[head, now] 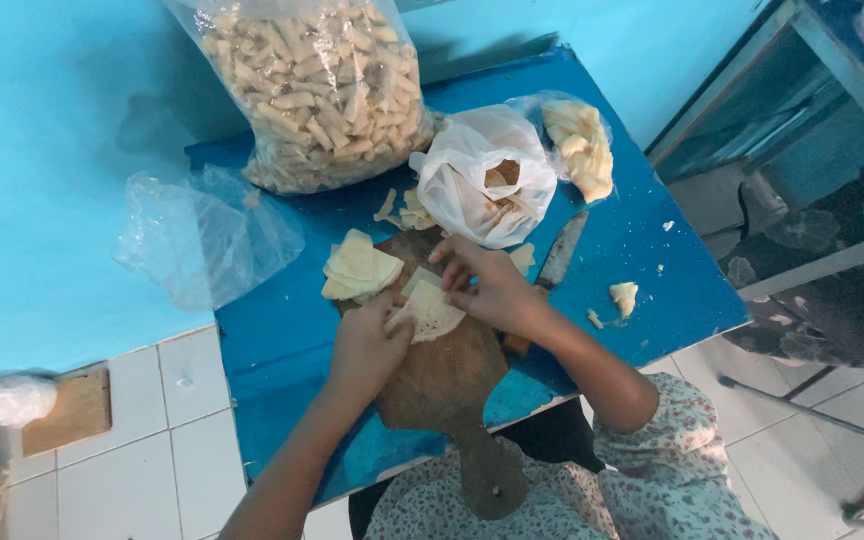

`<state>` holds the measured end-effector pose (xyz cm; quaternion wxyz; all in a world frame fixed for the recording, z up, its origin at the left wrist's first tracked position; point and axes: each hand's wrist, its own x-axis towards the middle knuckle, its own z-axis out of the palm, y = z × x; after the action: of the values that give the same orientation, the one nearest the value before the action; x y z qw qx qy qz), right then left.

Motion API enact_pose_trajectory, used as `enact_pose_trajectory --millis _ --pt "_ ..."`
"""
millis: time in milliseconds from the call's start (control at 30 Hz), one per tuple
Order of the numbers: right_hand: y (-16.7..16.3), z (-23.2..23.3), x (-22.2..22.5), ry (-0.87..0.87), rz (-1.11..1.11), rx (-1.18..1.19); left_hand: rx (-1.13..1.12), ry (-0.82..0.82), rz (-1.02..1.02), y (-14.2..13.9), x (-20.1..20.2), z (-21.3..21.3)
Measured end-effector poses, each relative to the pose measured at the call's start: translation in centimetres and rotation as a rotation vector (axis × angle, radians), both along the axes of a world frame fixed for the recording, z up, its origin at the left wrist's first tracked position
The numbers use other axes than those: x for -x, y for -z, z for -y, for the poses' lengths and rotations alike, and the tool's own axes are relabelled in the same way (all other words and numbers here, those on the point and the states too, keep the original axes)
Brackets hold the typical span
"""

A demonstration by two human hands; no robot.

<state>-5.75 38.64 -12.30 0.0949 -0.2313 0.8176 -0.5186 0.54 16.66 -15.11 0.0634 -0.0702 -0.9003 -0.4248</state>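
Head view shows both hands, left hand [370,345] and right hand [487,288], pinching 1 thin wrapper [428,312] that may tear if tugged, knife [560,252] close by.

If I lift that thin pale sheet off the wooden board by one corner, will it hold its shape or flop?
The pale sheet will probably flop: it looks very thin, lying flat on the wooden board under both hands. It is likely light and may tear, since the left hand and right hand both pinch its edges.

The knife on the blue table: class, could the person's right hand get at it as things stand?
Probably yes. The knife lies bare on the blue table just beside the right hand, nothing between them, though that hand is touching a thin wrapper.
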Motion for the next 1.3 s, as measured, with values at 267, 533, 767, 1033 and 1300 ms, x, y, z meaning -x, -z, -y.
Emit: enact_pose_trajectory --millis 267,533,767,1033,1300 --pt "-0.4 0.6 -0.4 0.036 -0.032 -0.061 0.28 -0.099 0.186 -3.5 -0.3 -0.9" --pt "-1.1 0.5 -0.8 -0.107 0.196 0.292 -0.431 0.067 0.188 -4.6 -0.5 1.2" --pt "-0.3 1.4 -1.1 -0.155 0.315 0.475 -0.688 0.17 0.209 -3.4 -0.1 0.3" --pt "-1.5 0.7 -2.0 -0.26 0.219 0.595 -0.54 0.118 0.177 -2.4 -0.2 0.7" --pt "-1.1 0.5 -1.4 -0.221 0.389 0.51 -0.714 0.058 0.132 -1.9 0.2 0.5"
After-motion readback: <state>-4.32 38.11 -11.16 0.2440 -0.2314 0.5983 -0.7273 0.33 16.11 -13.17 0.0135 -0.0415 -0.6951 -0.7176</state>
